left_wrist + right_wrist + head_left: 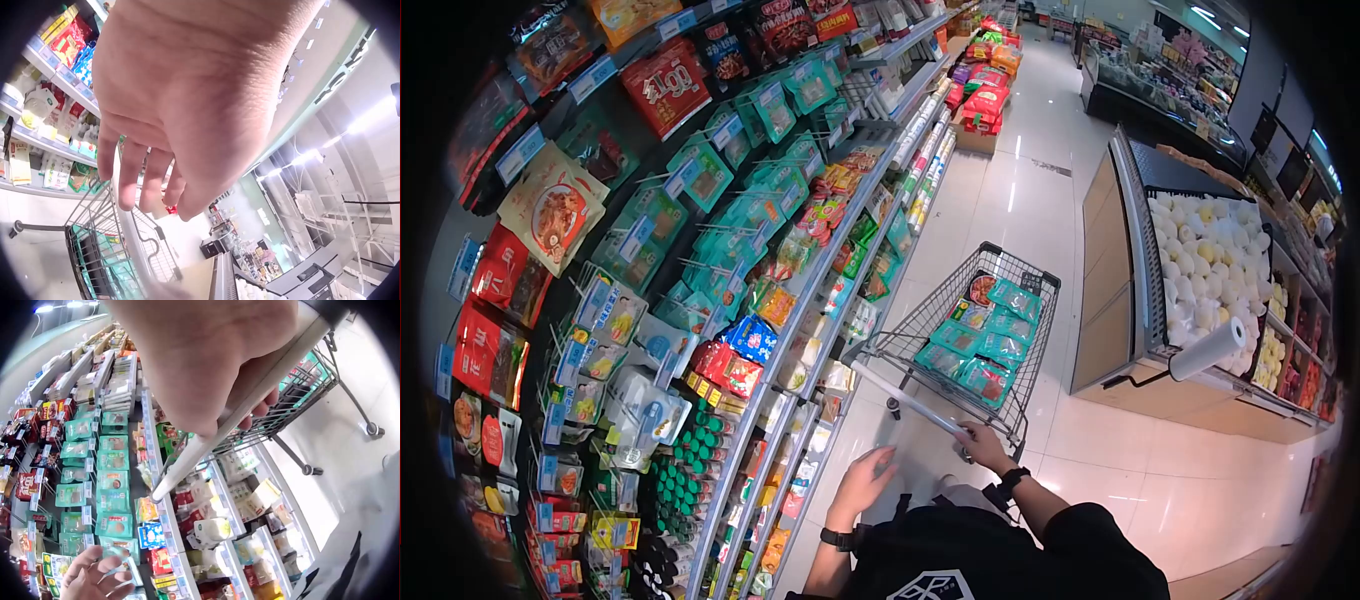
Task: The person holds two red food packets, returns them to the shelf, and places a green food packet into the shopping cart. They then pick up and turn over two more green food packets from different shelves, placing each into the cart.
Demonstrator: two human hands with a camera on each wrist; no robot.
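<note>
"Dark wire for the cart (1032, 365). Where does it stand?"

"On glossy tiled floor (1120, 450), just ahead of both hands."

"And the fingers?"

"The right hand (988, 448) curls round one end of the handle bar (905, 398), pale, smooth and rounded. The left hand (863, 487) is loosely open, holding nothing, apart from the bar."

"How will it handle?"

"Stiff mesh, likely easy rolling; those soft, slick-looking teal pouches (1005, 348) seem a light load. I'd grip the bar near both ends for straight steering."
</note>
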